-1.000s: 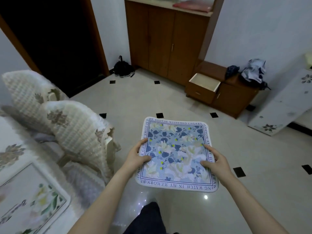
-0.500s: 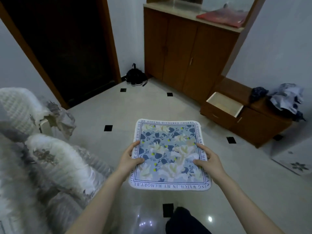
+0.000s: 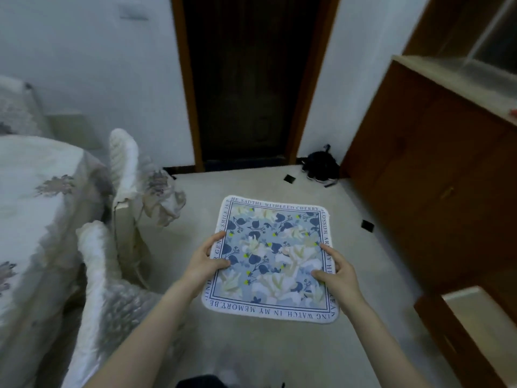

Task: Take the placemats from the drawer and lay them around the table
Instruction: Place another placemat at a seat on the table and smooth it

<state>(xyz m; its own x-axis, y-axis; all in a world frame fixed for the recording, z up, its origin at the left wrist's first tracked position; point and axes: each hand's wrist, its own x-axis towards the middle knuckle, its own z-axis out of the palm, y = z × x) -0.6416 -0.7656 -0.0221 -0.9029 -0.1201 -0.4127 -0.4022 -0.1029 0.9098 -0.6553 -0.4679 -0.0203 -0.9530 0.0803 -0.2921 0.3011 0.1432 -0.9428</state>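
I read "WATCH IN MY MEMORY" and "WITHERED CHERRY" on the border of the placemat [image 3: 272, 257], held flat above the floor [image 3: 279, 354]. Table [image 3: 33, 197] and covered chairs [image 3: 103, 275] stand left, cabinet [image 3: 436, 175] right, open drawer [image 3: 481, 320] lower right. Left hand [image 3: 205, 266] and right hand [image 3: 337, 271] each grip a side edge, thumbs on top.

The pale tiled floor [image 3: 279, 345] carries dark shoes [image 3: 321, 166] beside the wooden cabinet [image 3: 433, 169].
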